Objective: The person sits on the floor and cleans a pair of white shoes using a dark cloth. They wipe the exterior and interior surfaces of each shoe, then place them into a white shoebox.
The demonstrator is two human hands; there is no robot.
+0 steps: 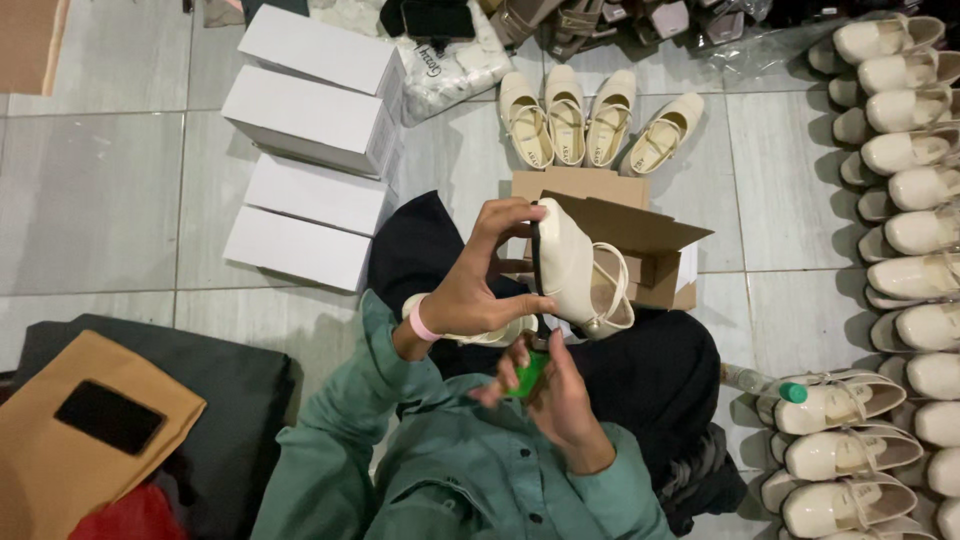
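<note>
My left hand (478, 282) grips a cream strapped shoe (572, 272), held on edge above my lap with its sole side turned toward me. My right hand (552, 395) is closed around a small green object (528, 376) just beneath the shoe's heel. A second cream shoe (492, 336) peeks out under my left wrist. An open brown cardboard box (640, 232) sits on the tile floor right behind the shoe.
Several white shoe boxes (312, 120) lie at the left on the tiles. Several cream shoes (590, 125) lie beyond the cardboard box, and more line the right edge (915, 230). A bottle with a green cap (765, 383) lies at my right. A brown bag (95, 430) rests lower left.
</note>
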